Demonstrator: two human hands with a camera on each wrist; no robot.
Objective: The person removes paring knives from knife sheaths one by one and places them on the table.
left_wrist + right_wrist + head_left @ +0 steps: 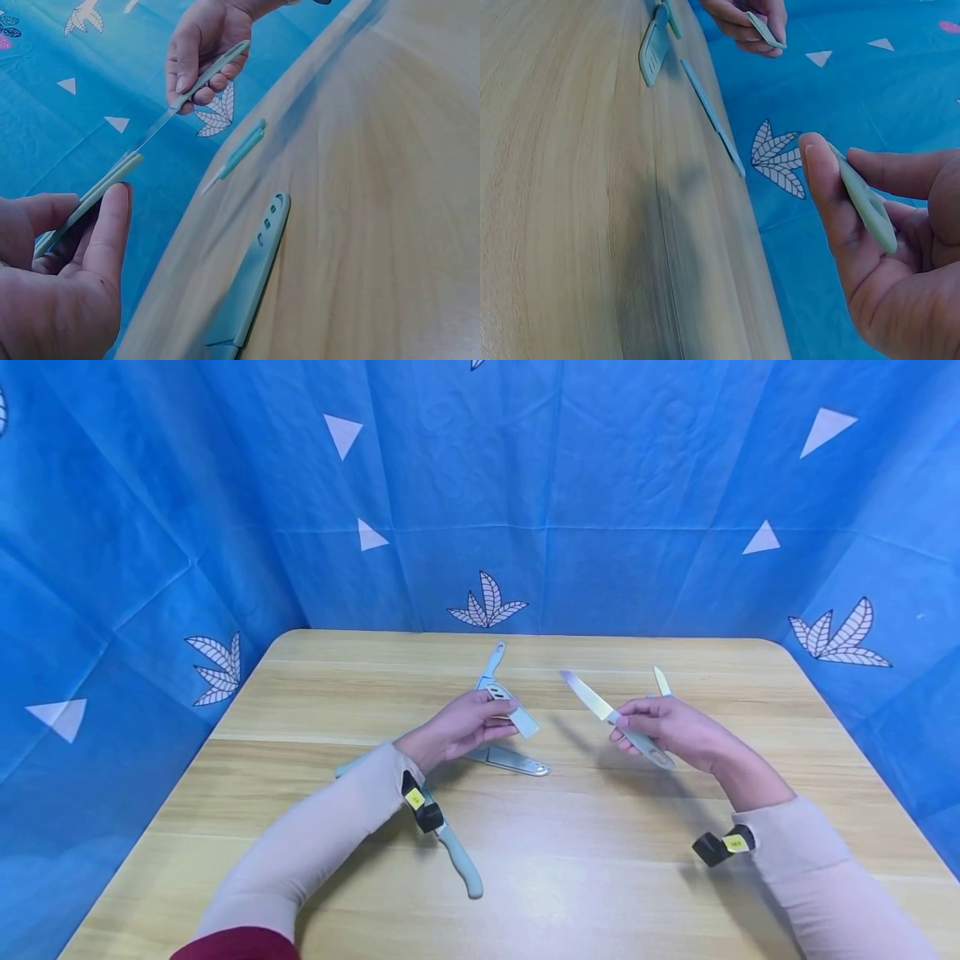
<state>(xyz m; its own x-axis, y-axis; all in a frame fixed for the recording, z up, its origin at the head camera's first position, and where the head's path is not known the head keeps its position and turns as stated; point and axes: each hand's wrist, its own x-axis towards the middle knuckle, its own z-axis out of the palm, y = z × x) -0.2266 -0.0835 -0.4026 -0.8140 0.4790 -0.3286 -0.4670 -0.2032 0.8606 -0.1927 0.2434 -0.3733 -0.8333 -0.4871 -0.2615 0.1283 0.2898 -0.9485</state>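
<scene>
My left hand (472, 724) pinches a pale green knife sheath (525, 722) with slots in it, held up over the middle of the table. To the right, my right hand (667, 731) grips a kitchen knife by its pale green handle (643, 746). Its bare blade (590, 696) points up and toward the left. In the left wrist view the sheath (90, 201) lies between thumb and fingers, and the knife's blade (154, 129) lines up with its end. The right wrist view shows thumb and fingers on the knife handle (866, 201).
Below the left hand lies a sheathed knife (513, 761) on the wooden table (600, 877). Another handle (461, 862) points toward the near edge, partly under the left wrist. Behind the left hand is a further knife handle (495, 660). A small knife (661, 680) lies beyond the right hand.
</scene>
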